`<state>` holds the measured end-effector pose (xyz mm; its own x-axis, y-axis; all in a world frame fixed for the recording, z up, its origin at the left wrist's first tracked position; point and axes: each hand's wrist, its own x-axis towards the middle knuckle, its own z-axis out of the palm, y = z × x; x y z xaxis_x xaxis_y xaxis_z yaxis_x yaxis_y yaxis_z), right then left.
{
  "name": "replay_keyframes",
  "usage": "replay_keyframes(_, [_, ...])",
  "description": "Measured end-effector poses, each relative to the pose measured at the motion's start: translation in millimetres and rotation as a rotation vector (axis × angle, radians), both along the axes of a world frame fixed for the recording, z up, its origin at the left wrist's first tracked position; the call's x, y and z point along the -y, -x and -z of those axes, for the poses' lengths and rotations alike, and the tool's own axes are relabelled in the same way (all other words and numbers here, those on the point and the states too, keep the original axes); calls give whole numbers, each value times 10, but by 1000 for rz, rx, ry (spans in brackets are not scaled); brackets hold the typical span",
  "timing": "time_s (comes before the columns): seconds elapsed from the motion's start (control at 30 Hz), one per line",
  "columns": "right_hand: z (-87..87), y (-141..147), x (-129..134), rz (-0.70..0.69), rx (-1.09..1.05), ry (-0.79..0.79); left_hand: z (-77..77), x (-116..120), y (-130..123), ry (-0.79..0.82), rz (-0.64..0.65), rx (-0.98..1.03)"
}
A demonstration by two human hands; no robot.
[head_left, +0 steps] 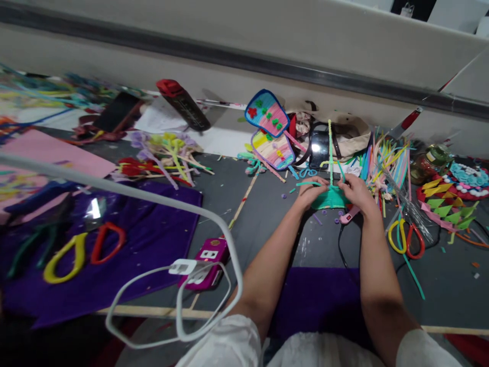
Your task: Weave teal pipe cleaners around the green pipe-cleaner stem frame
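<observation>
My left hand point(312, 192) and my right hand point(356, 191) are closed on the two sides of a flat teal piece made of pipe cleaners point(329, 199). A pale yellow-green stem point(330, 148) stands up from its middle, and loose teal ends stick out by both hands. The fingertips partly hide the piece. Under my right hand lies a pink tool with a red switch point(348, 216) and a black cord. Small purple bits lie around the piece. Just beyond are two pipe-cleaner fans point(267, 113) in pink, blue and yellow.
Scissors point(405, 238) lie on the right, near a bundle of pipe cleaners point(391, 158) and a glass jar point(431, 160). A magenta power strip point(206, 262) with white cable stands left, beside purple cloth point(153, 244) bearing more scissors point(82, 250). A dark bottle point(185, 107) is behind.
</observation>
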<state>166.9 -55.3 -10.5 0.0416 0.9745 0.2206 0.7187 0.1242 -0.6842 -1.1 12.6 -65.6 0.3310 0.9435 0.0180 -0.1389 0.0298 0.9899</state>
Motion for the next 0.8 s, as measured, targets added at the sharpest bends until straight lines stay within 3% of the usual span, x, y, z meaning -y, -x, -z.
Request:
replay_keyframes(0.2, [41,-110,-8,36,-27,-84,20,4,-25,42,-118,80])
replay_keyframes(0.43, [157,-134,-69,167,-136,-158,-41,4,-1,101,-114,177])
replay_keyframes(0.63, [221,17,-171,268,-440,-162,-112,-10,25,116,-77,298])
replay_keyframes(0.8, [185,181,-216,336,-544,-192,-199,-3,14,46,-153,372])
